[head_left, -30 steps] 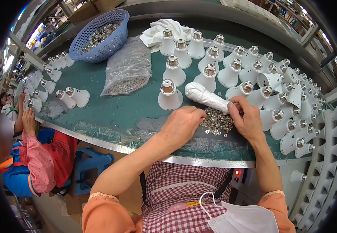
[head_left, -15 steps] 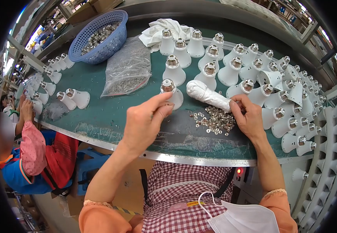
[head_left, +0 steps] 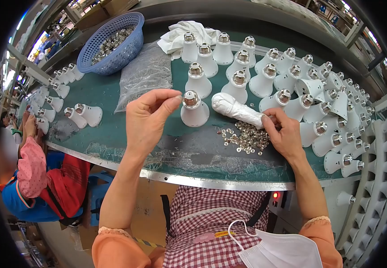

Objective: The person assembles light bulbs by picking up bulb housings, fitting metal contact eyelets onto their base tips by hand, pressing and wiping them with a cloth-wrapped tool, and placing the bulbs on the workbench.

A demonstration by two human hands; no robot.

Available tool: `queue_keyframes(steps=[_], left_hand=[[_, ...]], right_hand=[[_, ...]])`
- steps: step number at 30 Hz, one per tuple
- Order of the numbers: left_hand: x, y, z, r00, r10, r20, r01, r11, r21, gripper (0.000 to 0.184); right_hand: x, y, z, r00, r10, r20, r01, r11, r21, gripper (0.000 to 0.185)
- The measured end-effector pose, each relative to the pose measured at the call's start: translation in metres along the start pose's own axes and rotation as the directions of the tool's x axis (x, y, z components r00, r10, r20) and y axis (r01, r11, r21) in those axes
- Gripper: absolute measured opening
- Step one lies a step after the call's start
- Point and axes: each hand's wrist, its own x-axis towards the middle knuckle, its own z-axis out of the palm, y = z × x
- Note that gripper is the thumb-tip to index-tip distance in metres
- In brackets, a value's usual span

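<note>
A white bulb housing with a metal screw cap (head_left: 194,114) stands upright in front of me. Just left of its cap, my left hand (head_left: 149,118) is closed in a pinch, thumb and forefinger tips together. Whatever sits between those tips, if anything, is too small to make out. My right hand (head_left: 285,134) grips the narrow end of a white-wrapped, club-shaped bundle (head_left: 233,108), whose thick end points toward the housing. Beneath the bundle and beside my right fingers lies a heap of small metal contact pieces (head_left: 249,139).
Many capped bulb housings (head_left: 262,81) crowd the right and back. A blue basket (head_left: 113,62) of metal caps, a clear bag of thin pins (head_left: 146,76) and a white cloth (head_left: 186,33) lie behind. A co-worker's pink sleeve (head_left: 33,161) shows at left, near more housings.
My left hand has moved left and up, away from the front of the nearest housing, uncovering it. My right hand keeps its hold on the white-wrapped bundle, nearly still.
</note>
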Motion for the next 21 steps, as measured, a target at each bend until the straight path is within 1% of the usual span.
queue_keyframes(steps=[1,2,3,4,6,10,12,13,15,16,18,19,21], left_hand=[[0.001,-0.001,0.003,1.0,0.0,0.001,0.0,1.0,0.0,0.012],[0.002,-0.001,0.007,0.99,0.14,-0.024,-0.133,0.972,0.195,0.011],[0.003,-0.002,0.009,0.96,0.28,-0.02,-0.251,0.889,0.383,0.01],[0.004,-0.005,0.011,0.961,0.278,-0.017,-0.25,0.89,0.381,0.01],[0.007,-0.012,0.013,0.919,0.394,0.017,-0.371,0.85,0.373,0.01],[0.01,-0.014,0.016,0.933,0.359,0.025,-0.343,0.869,0.357,0.01],[0.012,-0.017,0.017,0.896,0.442,0.049,-0.417,0.797,0.437,0.011],[0.013,-0.018,0.017,0.896,0.441,0.05,-0.417,0.798,0.435,0.011],[0.014,-0.021,0.015,0.807,0.58,0.115,-0.548,0.659,0.515,0.011],[0.014,-0.022,0.014,0.807,0.579,0.117,-0.548,0.659,0.516,0.011],[0.013,-0.023,0.014,0.888,0.458,0.034,-0.42,0.779,0.467,0.012],[0.013,-0.025,0.014,0.888,0.459,0.033,-0.42,0.778,0.467,0.012],[0.012,-0.029,0.013,0.968,0.248,-0.039,-0.229,0.935,0.27,0.012]], right_hand=[[0.0,0.001,0.0,1.0,-0.008,-0.005,0.008,1.0,0.001,0.016],[0.0,0.0,0.0,1.0,-0.005,-0.006,0.005,1.0,0.001,0.016],[0.0,0.0,0.0,1.0,0.002,-0.001,-0.002,1.0,0.002,0.016],[0.0,0.0,-0.001,1.0,0.008,0.005,-0.008,1.0,0.003,0.016],[0.0,-0.001,-0.001,1.0,0.013,0.004,-0.013,1.0,0.012,0.016],[0.0,-0.001,0.0,1.0,0.003,-0.005,-0.003,1.0,0.018,0.016],[0.0,-0.002,0.0,1.0,0.004,-0.008,-0.004,1.0,0.013,0.016],[-0.001,-0.002,-0.001,1.0,0.005,-0.011,-0.005,1.0,0.007,0.016],[0.0,-0.003,-0.002,1.0,0.006,-0.006,-0.006,1.0,0.009,0.016],[0.0,-0.004,-0.002,1.0,0.004,0.0,-0.004,1.0,0.011,0.016],[-0.001,-0.003,-0.001,1.0,0.007,-0.002,-0.007,1.0,0.007,0.016],[-0.001,-0.003,-0.001,1.0,0.01,-0.004,-0.01,1.0,0.0,0.016],[-0.001,-0.003,-0.001,1.0,0.003,-0.007,-0.003,1.0,-0.007,0.016]])
